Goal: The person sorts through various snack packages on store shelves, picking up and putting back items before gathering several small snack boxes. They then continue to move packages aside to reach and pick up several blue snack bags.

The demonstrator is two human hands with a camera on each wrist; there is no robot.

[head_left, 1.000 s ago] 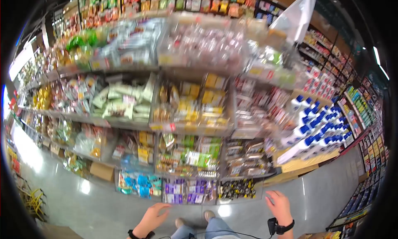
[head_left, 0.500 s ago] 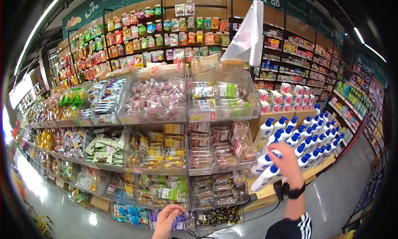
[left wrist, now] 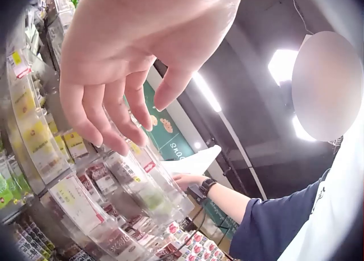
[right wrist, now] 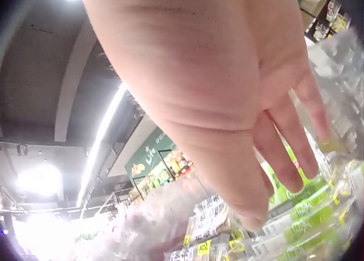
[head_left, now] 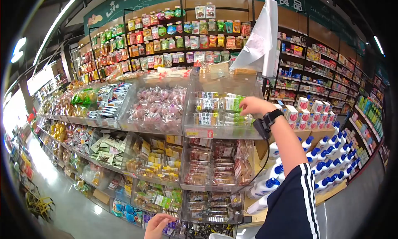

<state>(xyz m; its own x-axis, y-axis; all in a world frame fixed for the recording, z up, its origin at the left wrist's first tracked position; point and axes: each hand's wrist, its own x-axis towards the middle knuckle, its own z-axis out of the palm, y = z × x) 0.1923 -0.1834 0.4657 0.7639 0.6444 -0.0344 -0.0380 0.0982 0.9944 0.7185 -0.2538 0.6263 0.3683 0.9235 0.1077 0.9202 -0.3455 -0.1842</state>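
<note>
My right hand (head_left: pixel 253 105) reaches into the top right clear bin (head_left: pixel 199 132), its fingertips right at the green-and-white snack packets (head_left: pixel 231 103). In the right wrist view its fingers (right wrist: pixel 284 153) point down, loosely bent, over those packets, with the thumb apart from them. White-labelled packets (head_left: pixel 206 104) lie beside the green ones in the same bin. Low in the head view, my left hand (head_left: pixel 157 225) hangs in front of the lower bins. The left wrist view shows that hand (left wrist: pixel 142 45) with loosely curled fingers and nothing in them.
Purple wrapped sweets (head_left: pixel 155 106) fill the bin to the left. A roll of thin plastic bags (head_left: pixel 270 40) stands behind the top bin. Blue-capped white bottles (head_left: pixel 265 188) and small boxes (head_left: pixel 304 115) stand at the right. A cable (head_left: pixel 265 162) hangs from my right wrist.
My right hand has risen from low in the view, past the blue-capped bottles, up to the top right bin. The left hand stays low. The view has tilted up toward the shelves.
</note>
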